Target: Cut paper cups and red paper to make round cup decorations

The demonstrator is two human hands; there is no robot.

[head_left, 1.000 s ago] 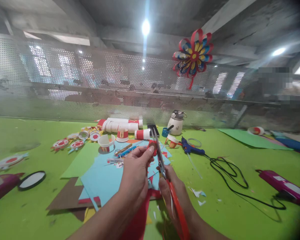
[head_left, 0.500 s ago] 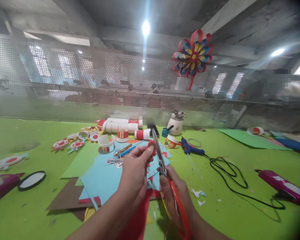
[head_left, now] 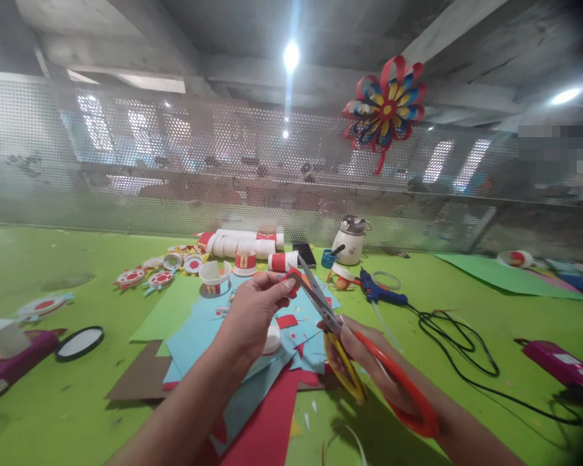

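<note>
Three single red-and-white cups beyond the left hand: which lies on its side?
The rightmost cup, beside the black object; the cut-open cup and middle cup both stand.

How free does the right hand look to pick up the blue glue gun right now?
Probably not free: the right hand is occupied with the scissors, though the glue gun lies just beyond it, with nothing tall between them.
</note>
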